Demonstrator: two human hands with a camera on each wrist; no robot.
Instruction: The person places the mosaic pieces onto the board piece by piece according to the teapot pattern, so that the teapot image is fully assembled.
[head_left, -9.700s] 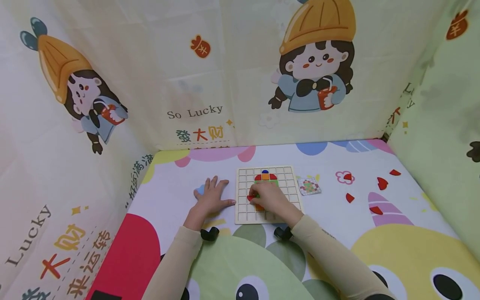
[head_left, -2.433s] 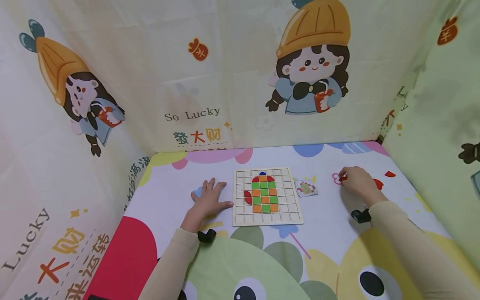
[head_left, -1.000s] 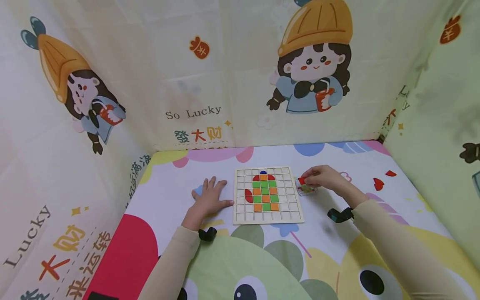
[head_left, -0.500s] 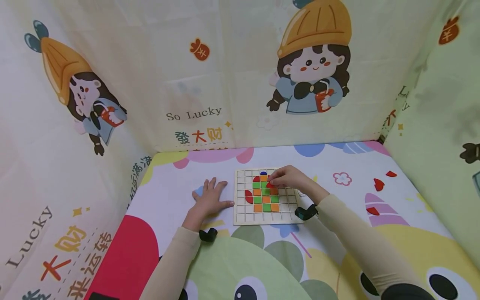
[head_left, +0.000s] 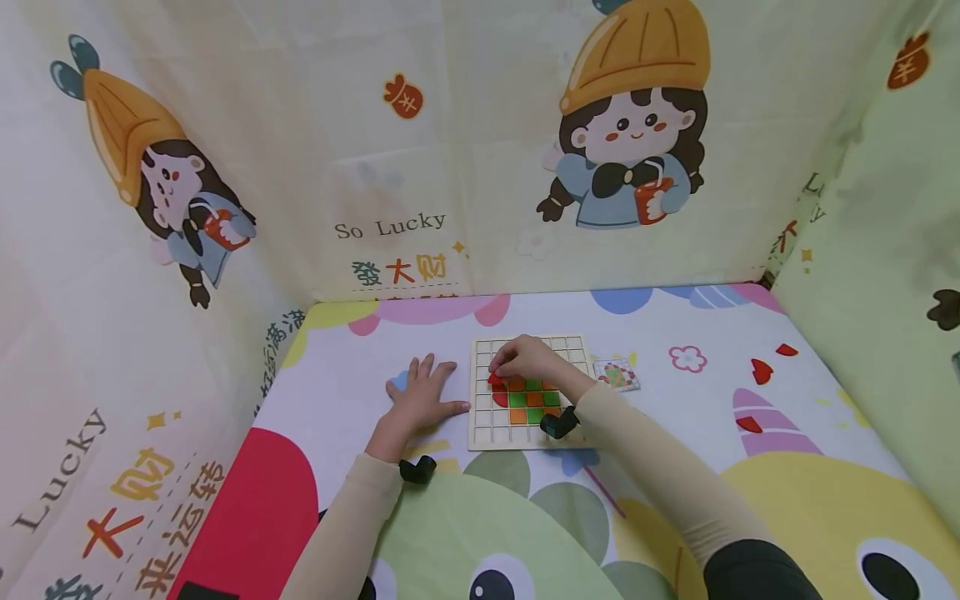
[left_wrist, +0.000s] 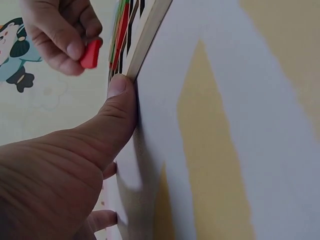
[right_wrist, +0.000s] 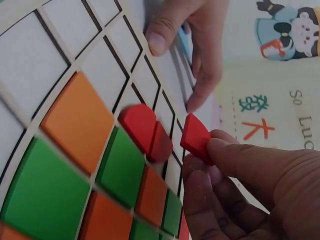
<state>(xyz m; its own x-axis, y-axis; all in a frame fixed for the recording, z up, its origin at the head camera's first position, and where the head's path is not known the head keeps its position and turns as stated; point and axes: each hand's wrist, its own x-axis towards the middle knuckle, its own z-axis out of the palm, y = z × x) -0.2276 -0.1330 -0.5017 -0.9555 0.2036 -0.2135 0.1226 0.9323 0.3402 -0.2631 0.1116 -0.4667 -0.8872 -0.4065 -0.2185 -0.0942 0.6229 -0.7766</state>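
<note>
My right hand (head_left: 531,360) pinches a small red tile (right_wrist: 196,137) with a curved edge between thumb and fingers. It holds the tile just above the left part of a wooden grid board (head_left: 487,433). In the right wrist view, two red tiles (right_wrist: 137,122) lie in the grid beside green (right_wrist: 45,187) and orange squares (right_wrist: 80,122), below the held tile. My left hand (head_left: 423,396) rests on the table with fingers spread, its thumb touching the board's left edge, as the left wrist view shows. The right hand hides the upper part of the tile pattern in the head view.
Right of the board lies a small picture card (head_left: 617,374). Farther right, loose red tiles (head_left: 762,371) are scattered on the patterned tablecloth (head_left: 652,433). Printed cloth walls (head_left: 495,167) stand behind and at both sides.
The right hand has gone from the loose tiles at right, past the card, to the board's left side, carrying a red tile. One fewer tile lies at right. The left hand stays put.
</note>
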